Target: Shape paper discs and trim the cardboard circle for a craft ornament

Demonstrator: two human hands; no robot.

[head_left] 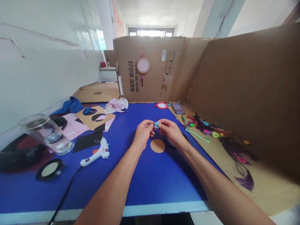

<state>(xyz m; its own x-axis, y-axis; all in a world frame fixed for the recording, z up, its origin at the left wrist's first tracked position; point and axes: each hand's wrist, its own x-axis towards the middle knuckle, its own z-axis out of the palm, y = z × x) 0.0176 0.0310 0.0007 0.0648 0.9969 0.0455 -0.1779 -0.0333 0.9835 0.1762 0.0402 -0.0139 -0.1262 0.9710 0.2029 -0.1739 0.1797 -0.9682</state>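
Observation:
My left hand (144, 132) and my right hand (172, 132) meet above the middle of the blue table. Between their fingertips is a small light-blue piece (156, 125), too small to identify further. The right thumb and forefinger pinch it, and the left fingertips close on its left edge. Just below the hands a round tan cardboard disc (157, 146) lies flat on the table. Something dark, partly hidden, lies beneath my right hand.
A white glue gun (98, 152), a roll of tape (50, 170) and a water glass (48, 134) stand or lie left. Cut cardboard (103, 116) is behind them. A red-rimmed disc (162, 105) lies at the back. Tassels (245, 178) and colourful bits cover cardboard on the right.

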